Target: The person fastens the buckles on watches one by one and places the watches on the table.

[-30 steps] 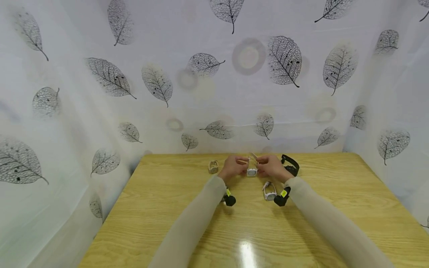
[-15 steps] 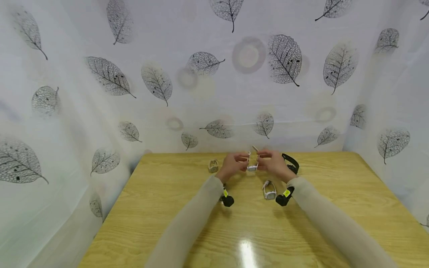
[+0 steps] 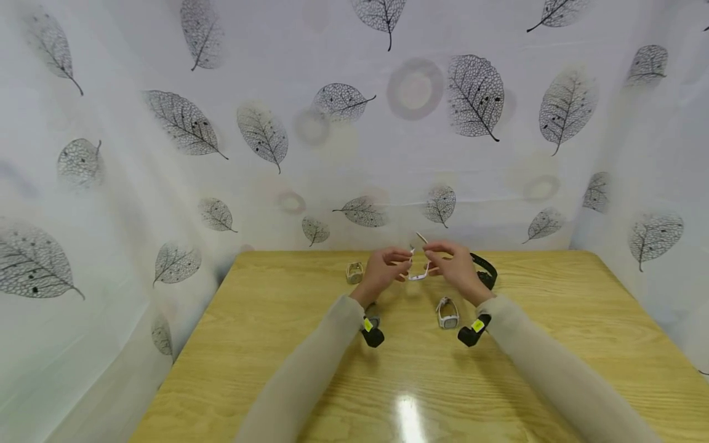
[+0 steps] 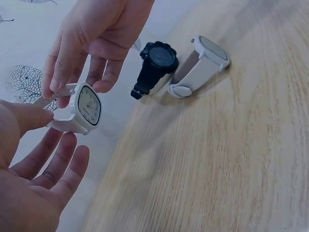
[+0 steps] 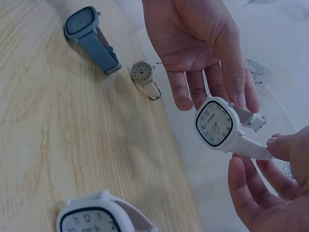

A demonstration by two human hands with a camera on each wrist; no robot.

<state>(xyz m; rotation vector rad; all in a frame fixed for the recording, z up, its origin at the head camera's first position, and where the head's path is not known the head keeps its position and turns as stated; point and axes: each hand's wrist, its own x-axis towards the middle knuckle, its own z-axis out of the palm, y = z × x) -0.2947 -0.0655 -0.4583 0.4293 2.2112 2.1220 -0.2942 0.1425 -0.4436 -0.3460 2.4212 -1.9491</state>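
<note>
the worktop (image 3: 288, 344) fills the lower half of the head view, under a leaf-printed cloth (image 3: 183, 123). your left hand (image 3: 382, 271) and right hand (image 3: 456, 267) meet above its far middle, each pinching one strap of the square white watch (image 3: 419, 271), which hangs in the air between them, clear of the wood. the left thumb and fingers (image 4: 29, 118) are clamped on one strap; the right fingers (image 5: 282, 145) are clamped on the other. i judge you are handling the straps, perhaps to close the buckle; that would call for a steady grip and lining up the strap ends. around you lie a black watch (image 3: 480, 269), a white round watch (image 3: 446, 314), a blue watch (image 5: 89, 34) and a small beige watch (image 3: 354, 272).
</note>
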